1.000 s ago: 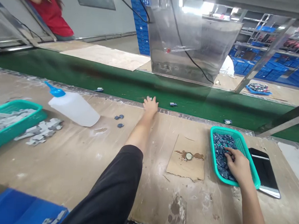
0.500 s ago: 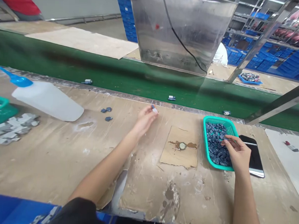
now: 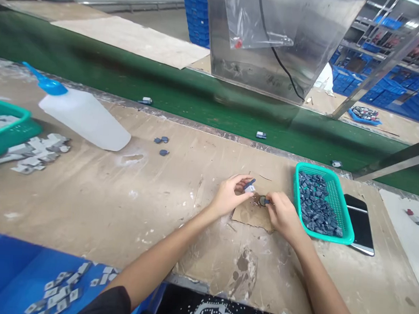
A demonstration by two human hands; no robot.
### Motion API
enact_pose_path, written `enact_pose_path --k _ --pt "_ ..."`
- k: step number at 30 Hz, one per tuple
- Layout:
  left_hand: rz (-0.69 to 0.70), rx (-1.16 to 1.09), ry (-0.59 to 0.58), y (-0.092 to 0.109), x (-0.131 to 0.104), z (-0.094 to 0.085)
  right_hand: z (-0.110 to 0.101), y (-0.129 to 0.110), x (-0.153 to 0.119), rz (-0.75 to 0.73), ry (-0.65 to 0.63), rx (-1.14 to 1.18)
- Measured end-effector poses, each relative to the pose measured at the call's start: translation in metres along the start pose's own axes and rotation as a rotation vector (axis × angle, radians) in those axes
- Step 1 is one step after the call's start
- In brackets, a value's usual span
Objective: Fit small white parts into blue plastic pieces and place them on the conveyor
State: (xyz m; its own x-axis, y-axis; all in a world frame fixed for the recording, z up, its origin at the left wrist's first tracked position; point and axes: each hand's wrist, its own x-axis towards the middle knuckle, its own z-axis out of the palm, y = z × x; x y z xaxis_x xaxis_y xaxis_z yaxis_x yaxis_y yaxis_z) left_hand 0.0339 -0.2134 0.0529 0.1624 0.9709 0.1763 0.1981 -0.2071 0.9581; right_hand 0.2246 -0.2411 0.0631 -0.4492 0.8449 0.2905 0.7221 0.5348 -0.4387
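The left hand (image 3: 228, 196) kept a pinching grip on a small blue-and-white part (image 3: 249, 186), thumb and fingers pressed together on it just above the far edge of a cardboard scrap (image 3: 252, 214). The right hand (image 3: 282, 216) had its fingertips pressed together on a tiny dark piece at the round bottle cap (image 3: 262, 200) that lay on the cardboard, amid a brown stain. Both hands met over that scrap, near the middle of the tabletop (image 3: 157, 196). Just to the right stood a teal basket (image 3: 338, 203) heaped with dark blue parts, and beside it a black phone (image 3: 359, 223) lay flat. Farther left, a white squeeze bottle with a blue nozzle (image 3: 84, 116) lay on its side, three loose blue parts (image 3: 161, 144) near it. Behind the tabletop ran a green conveyor belt (image 3: 199, 99) carrying a few small pieces.
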Motion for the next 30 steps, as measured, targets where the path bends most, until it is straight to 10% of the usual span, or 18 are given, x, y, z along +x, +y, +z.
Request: enact_pose_path --k 11,21,30 --pt "0.132 0.131 -0.049 -0.002 -0.004 0.004 0.005 0.003 0.003 0.046 0.024 0.048" --pt "0.13 0.156 -0.059 0.007 -0.008 0.007 0.001 -0.015 0.015 0.379 0.314 0.952" --pt "0.141 0.221 -0.081 0.009 -0.011 0.007 0.011 -0.017 0.013 0.349 0.274 0.853"
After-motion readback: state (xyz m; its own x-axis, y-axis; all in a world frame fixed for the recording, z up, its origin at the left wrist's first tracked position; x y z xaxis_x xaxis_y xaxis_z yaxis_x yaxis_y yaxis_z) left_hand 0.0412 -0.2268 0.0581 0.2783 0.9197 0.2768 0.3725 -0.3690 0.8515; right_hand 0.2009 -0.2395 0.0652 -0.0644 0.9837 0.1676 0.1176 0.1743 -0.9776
